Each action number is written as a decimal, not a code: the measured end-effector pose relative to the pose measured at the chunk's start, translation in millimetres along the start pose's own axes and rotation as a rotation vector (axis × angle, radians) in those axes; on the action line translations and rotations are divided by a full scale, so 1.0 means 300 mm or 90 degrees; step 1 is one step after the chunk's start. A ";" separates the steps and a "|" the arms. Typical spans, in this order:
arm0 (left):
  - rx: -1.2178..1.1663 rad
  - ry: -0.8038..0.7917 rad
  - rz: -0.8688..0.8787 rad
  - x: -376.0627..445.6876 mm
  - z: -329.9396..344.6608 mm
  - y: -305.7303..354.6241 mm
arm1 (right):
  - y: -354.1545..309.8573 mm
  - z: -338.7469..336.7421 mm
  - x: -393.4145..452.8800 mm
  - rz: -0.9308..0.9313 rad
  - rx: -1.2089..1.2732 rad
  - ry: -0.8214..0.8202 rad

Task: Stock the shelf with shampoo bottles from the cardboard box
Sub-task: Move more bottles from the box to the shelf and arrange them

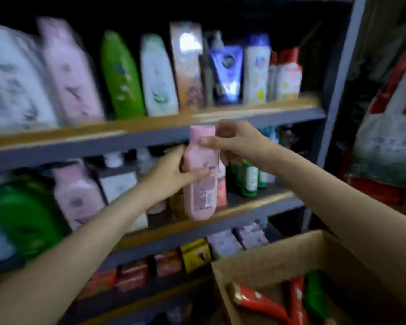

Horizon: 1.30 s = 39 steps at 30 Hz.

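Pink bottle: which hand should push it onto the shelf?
Probably the left hand. Its grip wraps the middle of the pink bottle, right at the middle shelf. The right hand only pinches near the cap.

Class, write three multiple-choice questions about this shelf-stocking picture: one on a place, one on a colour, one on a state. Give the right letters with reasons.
1. Where is the cardboard box?
A lower right
B top shelf
C upper left

2. What colour is the held bottle?
A green
B pink
C blue

3. How is the bottle held?
A by one hand
B by both hands
C by neither hand

Answers: 1 A, it sits open below the right arm. 2 B, its body is pink. 3 B, the left hand and right hand both have a grip on it.
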<state>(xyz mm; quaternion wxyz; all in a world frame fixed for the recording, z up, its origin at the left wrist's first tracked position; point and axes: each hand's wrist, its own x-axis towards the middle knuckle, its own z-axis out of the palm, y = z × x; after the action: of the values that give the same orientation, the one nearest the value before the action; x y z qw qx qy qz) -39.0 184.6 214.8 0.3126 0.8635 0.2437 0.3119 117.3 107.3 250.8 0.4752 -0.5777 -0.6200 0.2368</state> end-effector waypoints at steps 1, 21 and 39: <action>0.000 0.048 0.017 0.005 -0.089 0.037 | -0.068 0.020 0.021 -0.027 -0.016 -0.036; 0.197 0.267 0.024 0.108 -0.600 0.102 | -0.328 0.234 0.430 -0.175 -0.141 0.007; -0.083 0.351 0.036 0.123 -0.460 0.156 | -0.377 0.239 0.378 -0.399 -0.351 0.290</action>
<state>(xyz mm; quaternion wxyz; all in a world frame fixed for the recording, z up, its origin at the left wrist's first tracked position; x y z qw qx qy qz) -98.5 228.8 345.5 0.2806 0.7304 0.2746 0.5589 13.3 207.4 350.7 0.4764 -0.5044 -0.6843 -0.2244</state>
